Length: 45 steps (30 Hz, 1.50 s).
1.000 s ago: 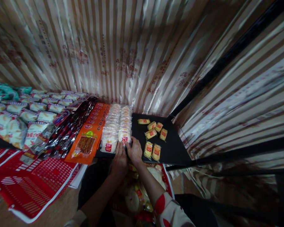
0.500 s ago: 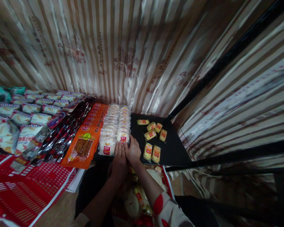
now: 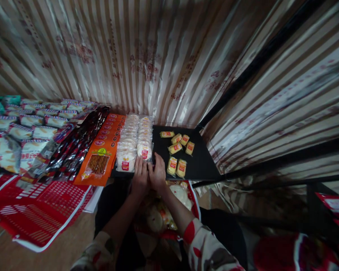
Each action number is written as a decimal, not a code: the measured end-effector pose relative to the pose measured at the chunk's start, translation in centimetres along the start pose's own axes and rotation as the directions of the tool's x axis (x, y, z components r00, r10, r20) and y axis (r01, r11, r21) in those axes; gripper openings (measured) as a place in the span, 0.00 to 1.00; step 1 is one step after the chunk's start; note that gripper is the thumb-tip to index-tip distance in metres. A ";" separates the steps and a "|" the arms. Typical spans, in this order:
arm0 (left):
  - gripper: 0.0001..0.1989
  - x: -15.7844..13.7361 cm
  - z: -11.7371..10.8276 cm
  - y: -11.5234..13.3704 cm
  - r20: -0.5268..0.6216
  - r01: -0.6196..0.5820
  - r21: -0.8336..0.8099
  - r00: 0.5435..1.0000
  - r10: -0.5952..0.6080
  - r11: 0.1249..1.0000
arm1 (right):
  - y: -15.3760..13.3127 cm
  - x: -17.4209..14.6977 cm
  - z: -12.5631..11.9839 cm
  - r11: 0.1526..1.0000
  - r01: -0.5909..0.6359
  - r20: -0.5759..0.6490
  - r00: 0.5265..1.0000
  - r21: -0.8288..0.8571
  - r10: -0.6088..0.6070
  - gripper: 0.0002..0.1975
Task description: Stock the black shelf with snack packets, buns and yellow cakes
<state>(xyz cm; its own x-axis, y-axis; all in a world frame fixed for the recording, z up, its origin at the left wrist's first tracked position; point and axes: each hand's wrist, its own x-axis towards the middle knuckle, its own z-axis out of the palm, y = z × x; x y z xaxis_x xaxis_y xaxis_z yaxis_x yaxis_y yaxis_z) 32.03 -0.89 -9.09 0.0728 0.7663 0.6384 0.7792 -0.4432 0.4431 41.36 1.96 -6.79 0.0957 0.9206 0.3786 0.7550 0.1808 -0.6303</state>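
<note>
Two rows of clear-wrapped round white rice crackers with red labels lie on a black shelf board (image 3: 197, 165). My left hand (image 3: 140, 178) is at the near edge of the right row's front rice cracker pack (image 3: 144, 151), its fingers stretched out side by side. Beside it, my right hand (image 3: 158, 175) has its fingers extended near that pack's front right corner, the thumb by the left hand. Neither hand visibly grips anything, though the undersides of the fingers are hidden. The left row's front rice cracker pack (image 3: 126, 162) lies to the left of my hands.
Small yellow wrapped cakes (image 3: 175, 149) are scattered at the right. An orange snack bag (image 3: 97, 162), dark shiny packets (image 3: 81, 143) and white snack packs (image 3: 31, 120) line the left. Below are a red basket (image 3: 45, 218) and another filled basket (image 3: 196, 203). A black post (image 3: 228, 94) slants at the right.
My hands have drawn back slightly from the right row's front pack, which shows more fully. The right hand's fingers are more raised. The whole view has shifted a little.
</note>
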 end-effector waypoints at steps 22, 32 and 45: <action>0.15 -8.2 -1.1 10.4 0.805 0.407 -0.105 0.571 -0.163 0.907 | 10.0 -13.2 -10.0 0.831 -0.218 0.276 0.874 -0.512 0.399 0.21; 0.22 -7.9 -1.6 10.2 0.767 0.454 -0.006 0.574 -0.287 0.891 | 8.7 -11.1 -12.6 0.911 -0.075 0.251 0.949 -0.405 0.190 0.14; 0.09 -6.3 -2.6 7.8 0.626 0.717 -0.354 0.659 -0.417 0.601 | 4.7 -8.9 -14.4 0.976 -0.210 0.317 0.930 0.051 0.184 0.12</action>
<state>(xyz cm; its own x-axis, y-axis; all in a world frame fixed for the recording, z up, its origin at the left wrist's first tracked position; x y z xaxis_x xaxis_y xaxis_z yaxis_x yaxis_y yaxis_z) 36.05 -10.37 -8.00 0.1128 0.9809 -0.1584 0.3004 0.1183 0.9464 53.42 -10.41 -3.34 0.0221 0.9995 0.0213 0.6841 0.0004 -0.7294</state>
